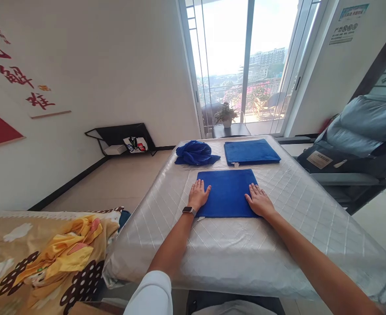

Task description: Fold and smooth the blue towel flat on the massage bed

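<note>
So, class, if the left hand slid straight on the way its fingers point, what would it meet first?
The left hand would probably meet the crumpled blue cloth, though depth is hard to judge.

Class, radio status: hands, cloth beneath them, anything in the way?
Left hand, right hand: flat on opposite sides of cloth. Cloth lies flat. Bundle, stack beyond it; neither covers it.

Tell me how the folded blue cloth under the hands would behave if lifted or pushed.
The folded blue cloth would probably droop and unfold: it looks soft, like the crumpled blue cloth beyond it. Pushed, it may slide, since the silver table cover beneath looks shiny. Rolling seems unlikely: it lies flat under the left hand and right hand.
</note>
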`<act>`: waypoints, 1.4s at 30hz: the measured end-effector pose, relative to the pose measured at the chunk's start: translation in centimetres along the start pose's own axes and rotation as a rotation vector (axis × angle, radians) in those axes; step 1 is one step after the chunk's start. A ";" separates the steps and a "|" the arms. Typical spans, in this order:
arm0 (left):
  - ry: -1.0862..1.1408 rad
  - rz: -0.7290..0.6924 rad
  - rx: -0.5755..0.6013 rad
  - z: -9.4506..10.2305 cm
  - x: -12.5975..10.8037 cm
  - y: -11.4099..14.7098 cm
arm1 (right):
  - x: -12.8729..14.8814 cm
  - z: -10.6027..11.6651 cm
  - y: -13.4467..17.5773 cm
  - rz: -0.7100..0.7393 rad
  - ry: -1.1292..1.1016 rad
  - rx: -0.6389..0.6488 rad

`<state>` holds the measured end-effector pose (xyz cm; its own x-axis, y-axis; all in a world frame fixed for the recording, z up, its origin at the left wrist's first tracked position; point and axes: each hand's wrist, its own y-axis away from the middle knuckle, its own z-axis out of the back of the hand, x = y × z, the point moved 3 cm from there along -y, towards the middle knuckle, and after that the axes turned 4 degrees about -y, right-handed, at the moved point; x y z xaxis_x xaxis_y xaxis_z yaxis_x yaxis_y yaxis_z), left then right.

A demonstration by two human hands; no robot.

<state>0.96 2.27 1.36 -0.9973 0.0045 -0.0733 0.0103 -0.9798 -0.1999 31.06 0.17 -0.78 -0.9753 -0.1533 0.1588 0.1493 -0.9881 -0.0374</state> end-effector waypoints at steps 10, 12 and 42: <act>0.058 -0.521 -0.150 1.5 -15.6 2.2 | 0.4 0.5 0.5 0.017 -0.004 -0.029; 0.080 -0.562 -0.119 0.3 -18.4 2.6 | 0.2 0.5 0.7 0.038 0.011 -0.032; -0.014 -0.147 0.146 0.7 0.5 8.5 | 1.4 2.2 7.1 0.040 0.011 0.012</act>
<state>0.46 -6.24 0.28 -0.9882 0.1479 -0.0397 -0.1452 -0.9873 -0.0637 31.11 -7.12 1.38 -0.9703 -0.1924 0.1465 0.1898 -0.9813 -0.0317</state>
